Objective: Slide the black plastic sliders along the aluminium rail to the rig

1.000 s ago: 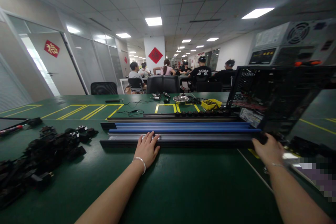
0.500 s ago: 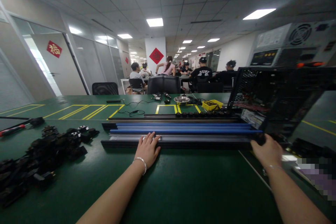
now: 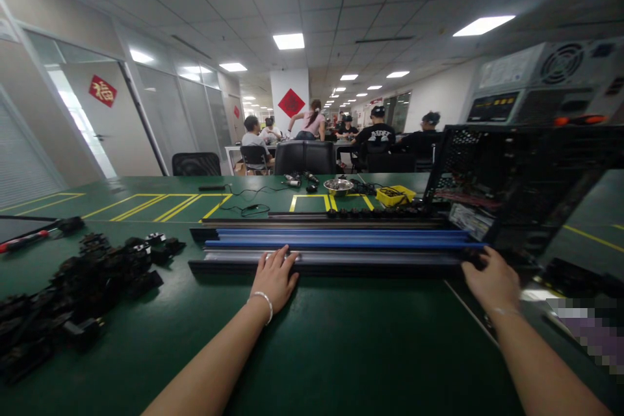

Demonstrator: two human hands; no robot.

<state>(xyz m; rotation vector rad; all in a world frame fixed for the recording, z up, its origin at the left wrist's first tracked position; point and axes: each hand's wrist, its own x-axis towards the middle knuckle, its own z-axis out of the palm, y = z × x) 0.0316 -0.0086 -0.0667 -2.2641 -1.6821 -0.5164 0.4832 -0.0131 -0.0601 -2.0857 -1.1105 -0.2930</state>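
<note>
A long black rail with a grey channel (image 3: pixel 370 268) lies crosswise on the green table. My left hand (image 3: pixel 275 281) rests over it left of its middle, fingers across the top and thumb on the near side. At the rail's right end, my right hand (image 3: pixel 493 283) has thumb and fingers closed around a small black part (image 3: pixel 474 255), whose shape is mostly hidden and blurred. Directly behind the near rail lies a blue rail (image 3: pixel 341 242). On the left is a pile of small black parts (image 3: pixel 117 273).
An open black computer case (image 3: pixel 531 175) stands at the right, a grey metal unit (image 3: pixel 511 78) on top. Farther back are a metal bowl (image 3: pixel 338 187), a yellow basket (image 3: pixel 394 196) and cables. A red-handled screwdriver (image 3: pixel 24 242) lies far left. Several people sit at a table beyond.
My right hand has moved slightly left and toward the rail's end, its fingers shifting around the small black part. My left hand stays in place on the rail.
</note>
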